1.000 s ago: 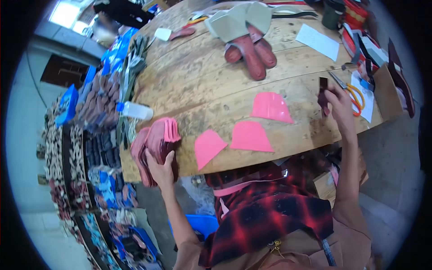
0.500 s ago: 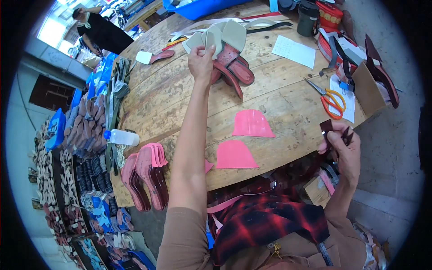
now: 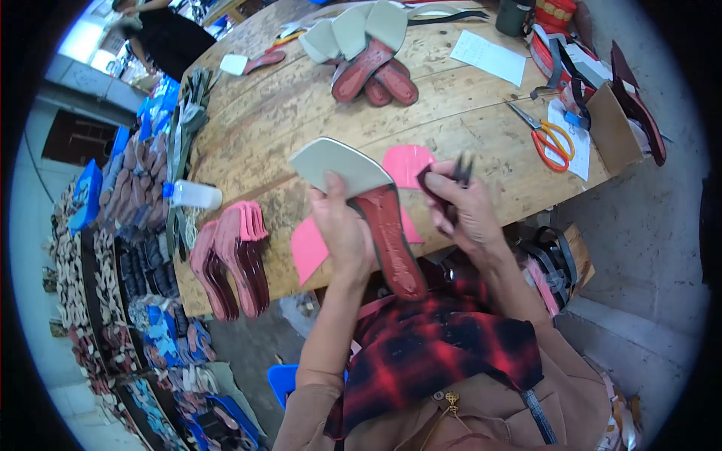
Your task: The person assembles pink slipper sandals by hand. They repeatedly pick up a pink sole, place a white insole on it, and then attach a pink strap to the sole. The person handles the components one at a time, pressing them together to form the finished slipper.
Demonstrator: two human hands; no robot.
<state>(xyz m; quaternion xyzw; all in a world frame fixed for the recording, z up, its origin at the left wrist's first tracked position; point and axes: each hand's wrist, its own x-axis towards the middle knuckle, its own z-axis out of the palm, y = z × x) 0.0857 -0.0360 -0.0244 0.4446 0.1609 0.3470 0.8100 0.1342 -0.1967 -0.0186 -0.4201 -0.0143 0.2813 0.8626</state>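
My left hand [image 3: 344,234] grips a shoe insole [image 3: 389,244] over the near part of the table, its broad front cream and its narrow rear red with a dark edge. Just right of it, my right hand [image 3: 472,212] is closed around small dark maroon pieces [image 3: 436,182]; their exact shape is blurred. Below the hands lie pink toe-shaped pieces, one at the far side [image 3: 406,159] and another at the left [image 3: 306,248], partly covered by the insole. More cream-and-red insoles [image 3: 367,69] lie fanned out farther back.
Stacked pink and maroon insoles [image 3: 239,263] sit at the table's left edge beside a bottle [image 3: 197,195]. Orange-handled scissors [image 3: 553,146], a paper sheet [image 3: 489,56] and a cardboard box [image 3: 620,139] occupy the right. Another person [image 3: 169,37] stands beyond the table at far left.
My left hand has come back from the far pile toward me, now with one insole in it. My right hand has moved left and inward, still holding the dark maroon pieces.
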